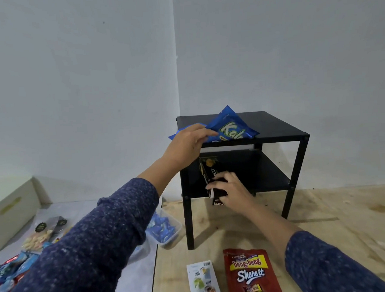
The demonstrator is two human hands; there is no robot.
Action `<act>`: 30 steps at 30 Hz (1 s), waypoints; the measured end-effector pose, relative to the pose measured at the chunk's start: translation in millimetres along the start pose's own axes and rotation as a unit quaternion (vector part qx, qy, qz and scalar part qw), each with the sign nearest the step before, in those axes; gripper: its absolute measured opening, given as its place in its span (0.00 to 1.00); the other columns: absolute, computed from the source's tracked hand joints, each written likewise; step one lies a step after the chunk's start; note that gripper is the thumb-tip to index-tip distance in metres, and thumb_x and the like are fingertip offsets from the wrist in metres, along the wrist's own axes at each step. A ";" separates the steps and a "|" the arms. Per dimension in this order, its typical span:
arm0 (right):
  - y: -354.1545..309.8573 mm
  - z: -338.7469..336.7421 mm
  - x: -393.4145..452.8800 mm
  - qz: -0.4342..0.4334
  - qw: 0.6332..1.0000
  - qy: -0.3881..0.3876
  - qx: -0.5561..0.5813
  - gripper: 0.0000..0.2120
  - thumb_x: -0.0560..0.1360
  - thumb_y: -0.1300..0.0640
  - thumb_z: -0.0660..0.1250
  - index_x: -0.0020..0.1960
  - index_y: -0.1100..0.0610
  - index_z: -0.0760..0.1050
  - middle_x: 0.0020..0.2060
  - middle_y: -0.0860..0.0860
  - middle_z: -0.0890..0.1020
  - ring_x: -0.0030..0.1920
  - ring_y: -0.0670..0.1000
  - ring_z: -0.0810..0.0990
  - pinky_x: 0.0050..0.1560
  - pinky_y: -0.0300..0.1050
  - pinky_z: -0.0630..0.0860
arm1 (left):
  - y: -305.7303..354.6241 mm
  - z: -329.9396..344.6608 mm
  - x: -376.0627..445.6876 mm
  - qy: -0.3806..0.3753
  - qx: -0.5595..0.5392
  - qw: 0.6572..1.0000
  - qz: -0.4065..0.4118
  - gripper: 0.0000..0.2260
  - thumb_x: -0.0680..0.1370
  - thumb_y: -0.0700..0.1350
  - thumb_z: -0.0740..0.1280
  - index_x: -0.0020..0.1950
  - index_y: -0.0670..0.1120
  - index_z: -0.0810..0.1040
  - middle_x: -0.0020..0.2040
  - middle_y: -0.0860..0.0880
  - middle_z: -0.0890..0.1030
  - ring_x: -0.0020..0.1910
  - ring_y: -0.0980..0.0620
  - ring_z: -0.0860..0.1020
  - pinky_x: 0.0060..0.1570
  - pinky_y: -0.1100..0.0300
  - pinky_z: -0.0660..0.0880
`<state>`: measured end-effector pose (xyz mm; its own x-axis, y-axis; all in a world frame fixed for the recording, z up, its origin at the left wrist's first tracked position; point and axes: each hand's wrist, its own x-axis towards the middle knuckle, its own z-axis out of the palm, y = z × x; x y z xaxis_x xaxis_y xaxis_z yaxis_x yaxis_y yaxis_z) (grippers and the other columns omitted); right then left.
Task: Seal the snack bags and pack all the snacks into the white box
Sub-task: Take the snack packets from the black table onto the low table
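On top of a small black shelf (pixel 282 126) lies a blue snack bag (pixel 231 126), and my left hand (pixel 187 146) grips its left edge. My right hand (pixel 229 192) is closed around a dark snack box (pixel 211 174) at the front of the shelf's lower level. A red beng-beng bag (pixel 251 275) lies flat on the wooden board near me. Beside it on the left is a white carded package (pixel 203 283). The white box (pixel 8 211) stands far left on the floor, only partly in view.
A clear plastic tub (pixel 169 228) with blue wrapped sweets sits left of the shelf's front leg. Several small snack packets (pixel 37 239) are scattered on the pale sheet at the left. Walls close in behind the shelf. The wooden board (pixel 337 216) stretches right.
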<state>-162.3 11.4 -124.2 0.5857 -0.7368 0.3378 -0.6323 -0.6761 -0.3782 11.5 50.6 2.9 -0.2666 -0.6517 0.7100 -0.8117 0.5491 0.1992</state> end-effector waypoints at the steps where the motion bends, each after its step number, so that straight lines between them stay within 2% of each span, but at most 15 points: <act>1: -3.9 -2.4 -1.4 0.009 1.000 0.004 0.009 0.21 0.71 0.67 0.69 0.60 0.49 0.78 0.64 0.51 0.68 0.67 0.51 0.65 0.71 0.49 0.66 | -0.7 -4.0 -3.2 0.001 0.003 1.000 0.004 0.13 0.77 0.34 0.63 0.57 0.44 0.81 0.54 0.42 0.80 0.52 0.44 0.79 0.50 0.50 0.78; 6: -38.4 -20.4 -22.4 0.068 0.993 0.055 0.083 0.18 0.68 0.61 0.74 0.56 0.49 0.78 0.62 0.48 0.70 0.63 0.49 0.70 0.65 0.41 0.67 | 3.0 -27.0 -21.7 -0.003 0.007 1.000 0.013 0.13 0.77 0.33 0.63 0.58 0.43 0.81 0.54 0.41 0.80 0.51 0.42 0.79 0.49 0.53 0.78; 9: -69.1 -33.7 -39.7 0.076 0.990 0.054 0.105 0.20 0.67 0.60 0.75 0.57 0.50 0.78 0.61 0.48 0.72 0.61 0.47 0.71 0.63 0.40 0.67 | 9.8 -46.2 -33.2 -0.004 0.008 1.000 0.012 0.13 0.77 0.34 0.63 0.59 0.43 0.80 0.54 0.40 0.80 0.52 0.43 0.79 0.49 0.54 0.77; 13: -107.8 -48.9 -62.9 0.088 0.990 0.040 0.105 0.23 0.64 0.59 0.78 0.56 0.51 0.78 0.59 0.47 0.75 0.59 0.45 0.72 0.62 0.39 0.69 | 16.0 -77.0 -54.0 -0.017 -0.007 0.999 -0.031 0.14 0.79 0.37 0.63 0.64 0.44 0.77 0.59 0.42 0.77 0.58 0.45 0.75 0.51 0.62 0.71; 16: -135.1 -62.4 -80.2 0.092 0.989 0.020 0.116 0.19 0.66 0.61 0.76 0.56 0.52 0.77 0.56 0.46 0.76 0.55 0.42 0.74 0.53 0.27 0.67 | 13.0 -105.2 -77.5 -0.010 -0.008 0.999 -0.051 0.15 0.78 0.38 0.65 0.64 0.44 0.76 0.59 0.41 0.77 0.58 0.44 0.75 0.52 0.63 0.70; 18: -155.5 -69.2 -87.5 0.084 0.989 -0.011 0.119 0.16 0.69 0.63 0.74 0.55 0.52 0.77 0.54 0.44 0.77 0.52 0.36 0.74 0.47 0.21 0.66 | 8.8 -127.2 -96.0 -0.010 0.001 0.998 -0.064 0.15 0.77 0.39 0.65 0.65 0.44 0.76 0.59 0.41 0.77 0.58 0.44 0.76 0.51 0.62 0.72; 20: -178.3 -71.1 -87.4 0.076 0.990 -0.039 0.115 0.15 0.69 0.62 0.74 0.51 0.50 0.77 0.53 0.44 0.79 0.53 0.37 0.74 0.49 0.22 0.65 | 2.3 -149.3 -115.4 -0.008 0.009 0.997 -0.080 0.16 0.77 0.39 0.66 0.65 0.44 0.77 0.58 0.41 0.78 0.55 0.44 0.76 0.51 0.59 0.72; 22: -202.2 -67.3 -80.4 0.062 0.989 -0.051 0.123 0.14 0.68 0.62 0.75 0.50 0.50 0.77 0.51 0.49 0.81 0.53 0.44 0.78 0.50 0.28 0.72 | -5.3 -170.9 -135.6 -0.002 0.010 0.995 -0.101 0.16 0.77 0.39 0.67 0.64 0.45 0.77 0.56 0.42 0.79 0.52 0.44 0.77 0.50 0.60 0.71; 24: -229.4 -58.5 -69.4 0.053 0.986 -0.064 0.143 0.14 0.68 0.63 0.74 0.50 0.52 0.78 0.50 0.51 0.81 0.50 0.48 0.79 0.46 0.37 0.79 | -13.7 -192.1 -157.4 -0.003 0.021 0.992 -0.124 0.16 0.77 0.39 0.67 0.64 0.46 0.77 0.56 0.43 0.79 0.52 0.44 0.77 0.51 0.58 0.71; 27: -272.0 -35.3 -46.8 0.023 0.980 -0.095 0.171 0.14 0.69 0.64 0.73 0.51 0.51 0.78 0.50 0.50 0.80 0.48 0.47 0.79 0.41 0.39 0.81 | -27.9 -227.5 -194.0 -0.008 0.041 0.987 -0.154 0.15 0.77 0.39 0.66 0.64 0.47 0.77 0.57 0.44 0.79 0.53 0.45 0.77 0.53 0.55 0.72; 30: -316.0 1.3 -21.7 -0.009 0.972 -0.139 0.187 0.14 0.69 0.65 0.73 0.48 0.48 0.78 0.52 0.54 0.80 0.45 0.51 0.78 0.44 0.47 0.81 | -45.7 -266.7 -236.2 -0.007 0.068 0.979 -0.192 0.15 0.77 0.38 0.66 0.63 0.47 0.78 0.57 0.45 0.79 0.53 0.45 0.78 0.54 0.55 0.73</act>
<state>25.5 241.1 -13.2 0.7425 -0.6588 0.1215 -0.4218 -0.6006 -0.6792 250.2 319.0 6.3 0.0659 -0.8048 0.5899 -0.9151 0.1870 0.3573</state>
